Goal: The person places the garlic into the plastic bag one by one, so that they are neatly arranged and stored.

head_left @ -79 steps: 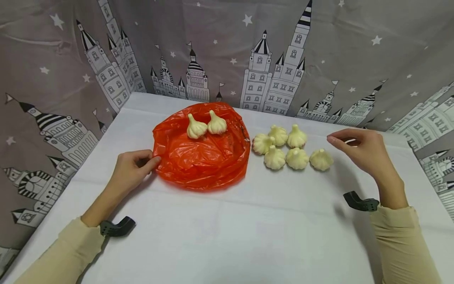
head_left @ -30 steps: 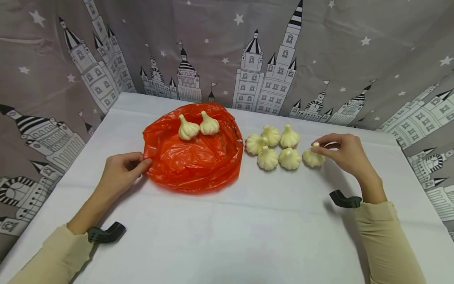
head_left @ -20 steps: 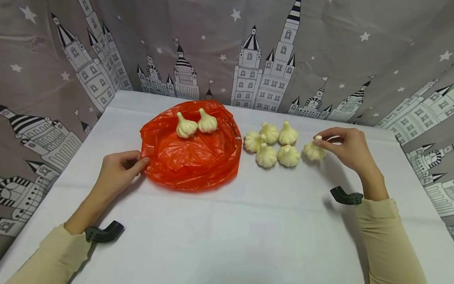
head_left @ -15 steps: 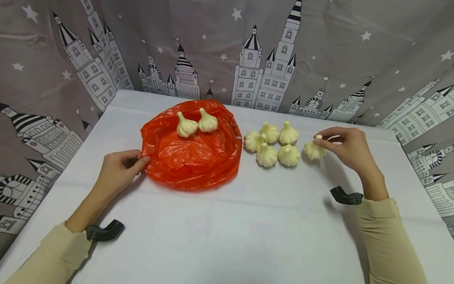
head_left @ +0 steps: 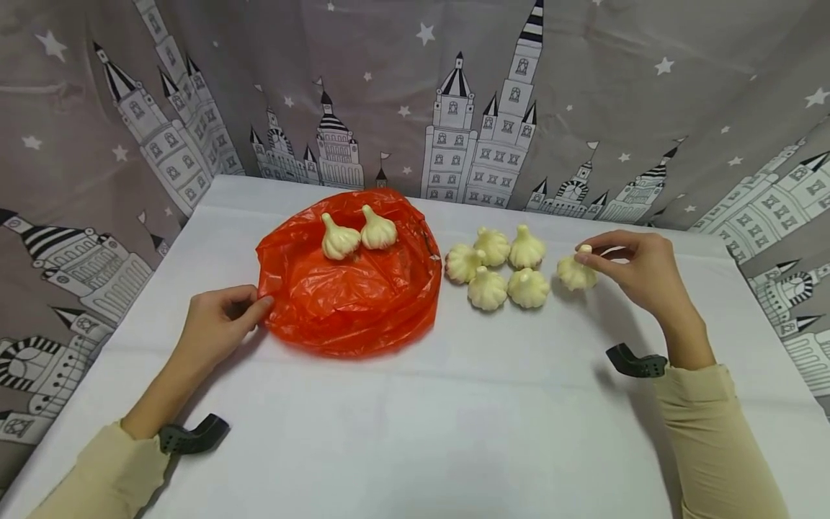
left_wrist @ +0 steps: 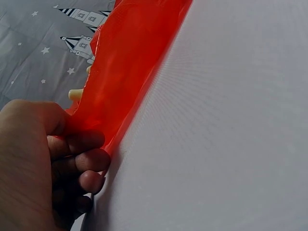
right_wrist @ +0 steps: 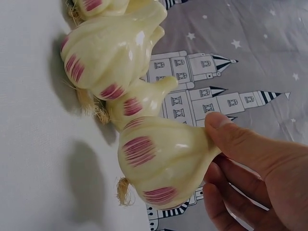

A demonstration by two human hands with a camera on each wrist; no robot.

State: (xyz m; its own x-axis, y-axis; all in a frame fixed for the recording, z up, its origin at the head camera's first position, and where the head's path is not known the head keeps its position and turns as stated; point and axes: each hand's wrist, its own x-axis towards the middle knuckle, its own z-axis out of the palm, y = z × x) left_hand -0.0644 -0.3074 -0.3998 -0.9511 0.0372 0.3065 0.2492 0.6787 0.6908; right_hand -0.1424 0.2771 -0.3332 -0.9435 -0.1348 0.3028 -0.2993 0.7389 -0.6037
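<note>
One garlic bulb (right_wrist: 156,161) between right fingers (right_wrist: 221,209)

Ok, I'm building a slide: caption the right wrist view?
Right hand pinching a garlic bulb by its stem, more bulbs and castle-print backdrop behind.

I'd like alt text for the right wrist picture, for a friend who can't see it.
A right hand pinches a purple-streaked garlic bulb by its neck, clear of the white tabletop. Other bulbs sit beyond, before a grey castle-print cloth.

Two garlic bulbs (head_left: 340,241) in the bag (head_left: 346,292); six bulbs (head_left: 528,290) to its right.
</note>
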